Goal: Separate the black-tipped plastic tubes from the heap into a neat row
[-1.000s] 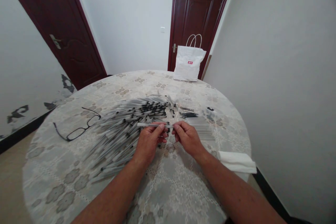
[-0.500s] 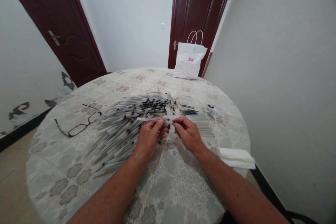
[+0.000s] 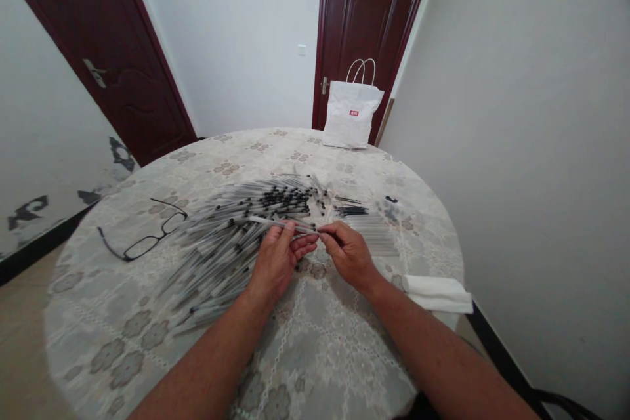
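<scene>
My left hand (image 3: 278,256) holds a slim whitish, translucent pen tube (image 3: 266,220), thumb on top and the other fingers curled beneath. The tube lies nearly level, its dark end pointing right. At that end my right hand (image 3: 347,251) is closed in a pinch. Whatever sits between its fingertips is too small to make out. Beneath and left of my left hand spreads a large pile of similar tubes (image 3: 216,243), many with black ends. Just beyond my right hand lie a row of clear tubes (image 3: 377,236) and several thin black sticks (image 3: 352,210).
Eyeglasses (image 3: 142,246) rest on the left of the round table with its patterned cloth (image 3: 339,341). A white paper bag (image 3: 352,118) stands at the far edge. Folded white cloth or tissue (image 3: 436,293) lies at right, and small black bits (image 3: 391,199) farther back.
The fingers of my left hand have opened out a little under the tube, which now tilts slightly more. My right hand stays at its end. The whole view has shifted slightly.
</scene>
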Motion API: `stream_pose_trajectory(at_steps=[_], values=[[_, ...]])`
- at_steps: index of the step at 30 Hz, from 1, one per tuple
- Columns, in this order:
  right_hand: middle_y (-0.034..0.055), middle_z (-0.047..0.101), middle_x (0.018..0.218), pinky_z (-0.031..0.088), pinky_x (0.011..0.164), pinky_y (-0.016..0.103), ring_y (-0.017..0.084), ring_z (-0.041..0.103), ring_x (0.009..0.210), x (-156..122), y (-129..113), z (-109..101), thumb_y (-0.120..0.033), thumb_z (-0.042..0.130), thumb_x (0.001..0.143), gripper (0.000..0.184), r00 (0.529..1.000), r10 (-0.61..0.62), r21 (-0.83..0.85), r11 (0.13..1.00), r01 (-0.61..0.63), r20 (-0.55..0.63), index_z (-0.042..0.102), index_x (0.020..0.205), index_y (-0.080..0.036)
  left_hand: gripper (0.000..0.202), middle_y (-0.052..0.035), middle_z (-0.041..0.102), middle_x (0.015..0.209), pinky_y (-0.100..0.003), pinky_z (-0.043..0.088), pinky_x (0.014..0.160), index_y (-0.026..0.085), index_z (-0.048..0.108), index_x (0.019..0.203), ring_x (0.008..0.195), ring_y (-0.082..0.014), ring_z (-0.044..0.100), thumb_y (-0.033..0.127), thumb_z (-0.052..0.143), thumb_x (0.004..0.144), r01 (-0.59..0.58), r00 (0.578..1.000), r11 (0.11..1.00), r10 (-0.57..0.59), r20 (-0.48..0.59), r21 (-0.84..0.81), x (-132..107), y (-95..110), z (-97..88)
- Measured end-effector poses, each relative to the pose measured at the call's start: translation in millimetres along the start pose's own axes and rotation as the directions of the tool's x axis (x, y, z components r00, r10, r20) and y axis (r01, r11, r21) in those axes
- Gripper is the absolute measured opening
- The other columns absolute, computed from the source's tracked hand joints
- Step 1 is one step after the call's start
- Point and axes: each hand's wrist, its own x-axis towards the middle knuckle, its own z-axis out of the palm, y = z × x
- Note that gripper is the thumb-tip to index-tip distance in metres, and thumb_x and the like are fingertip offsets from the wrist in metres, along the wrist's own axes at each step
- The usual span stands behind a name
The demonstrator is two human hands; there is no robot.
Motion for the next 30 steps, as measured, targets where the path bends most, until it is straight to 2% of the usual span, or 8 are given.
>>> stream_pose_trajectory(at_steps=[7,12,15,17,20,23,26,30], values=[[0.0024,0.069,0.086,0.048,0.070,0.029,0.016,0.061,0.075,6.4,0.2,-12.0,-0.033,0.058,0.095,0.019,0.984,0.164,0.024,0.986,-0.166,0.073,0.070,0.104,-0.022,0.030,-0.0042,0.072,0.092,-0.034,0.062,0.074,0.020,0.051,0.097,0.086,-0.0222,0.076,0.041,0.070,0.088,-0.017,1.000,1.000,0.017,-0.021,0.003,1.4,3.2,0.9],[-0.0003,0.065,0.074,0.046,0.058,0.025,0.014,0.058,0.064,23.1,10.8,-49.7,-0.036,0.065,0.086,0.017,0.961,0.254,-0.032,0.967,-0.252,0.112,0.067,0.090,-0.020,0.030,-0.0034,0.072,0.089,-0.035,0.062,0.074,0.020,0.052,0.096,0.085,-0.0225,0.076,0.042,0.071,0.087,-0.014,0.999,1.000,0.014,-0.029,0.007,1.2,5.0,2.0],[0.0024,0.066,0.073,0.046,0.055,0.027,0.015,0.056,0.060,37.5,24.1,-88.6,-0.042,0.065,0.084,0.026,0.948,0.297,-0.121,0.943,-0.310,-0.116,0.068,0.091,-0.018,0.033,-0.0041,0.073,0.090,-0.036,0.062,0.074,0.020,0.051,0.097,0.085,-0.0227,0.076,0.043,0.072,0.086,0.008,1.000,1.000,-0.008,-0.015,0.003,1.1,3.8,1.4],[0.0082,0.072,0.094,0.050,0.057,0.029,0.016,0.060,0.064,44.9,35.4,-110.5,-0.043,0.063,0.084,0.039,0.866,0.264,-0.125,0.930,-0.345,-0.424,0.067,0.113,-0.017,0.034,-0.0047,0.073,0.091,-0.036,0.062,0.074,0.020,0.050,0.097,0.085,-0.0231,0.076,0.043,0.072,0.085,0.013,1.000,1.000,-0.013,-0.017,-0.001,1.6,2.6,0.7],[0.0152,0.068,0.122,0.053,0.060,0.032,0.015,0.063,0.064,48.1,47.0,-121.3,-0.041,0.060,0.084,0.062,0.813,0.250,-0.141,0.917,-0.373,-0.527,0.052,0.142,-0.020,0.034,-0.0055,0.072,0.091,-0.036,0.062,0.073,0.020,0.049,0.097,0.084,-0.0235,0.077,0.044,0.071,0.085,0.015,0.999,1.000,-0.015,-0.029,0.010,2.8,0.7,-0.4],[0.0146,0.071,0.119,0.054,0.062,0.033,0.015,0.062,0.061,40.7,40.4,-101.7,-0.040,0.056,0.089,0.053,0.868,0.242,-0.155,0.929,-0.336,-0.433,0.057,0.138,-0.018,0.034,-0.0051,0.072,0.092,-0.037,0.062,0.073,0.020,0.049,0.098,0.083,-0.0241,0.077,0.044,0.071,0.086,0.017,1.000,0.999,-0.016,-0.021,0.037,2.5,-1.0,-0.3],[0.0100,0.075,0.103,0.052,0.065,0.032,0.016,0.064,0.063,27.3,18.7,-64.3,-0.041,0.056,0.093,0.037,0.965,0.201,-0.156,0.961,-0.227,-0.166,0.068,0.121,-0.020,0.033,-0.0046,0.071,0.093,-0.037,0.061,0.073,0.020,0.050,0.099,0.082,-0.0238,0.076,0.044,0.069,0.087,0.008,1.000,0.996,-0.008,-0.002,0.090,-0.1,-2.3,1.0],[0.0063,0.076,0.103,0.051,0.081,0.032,0.020,0.070,0.088,11.5,-3.7,-20.5,-0.033,0.056,0.097,0.026,0.984,0.042,-0.138,0.990,-0.018,0.172,0.072,0.115,-0.024,0.033,-0.0058,0.072,0.098,-0.034,0.060,0.072,0.020,0.053,0.102,0.081,-0.0208,0.076,0.046,0.068,0.088,-0.036,0.999,0.980,0.030,0.030,0.194,-3.1,-3.5,1.7]])
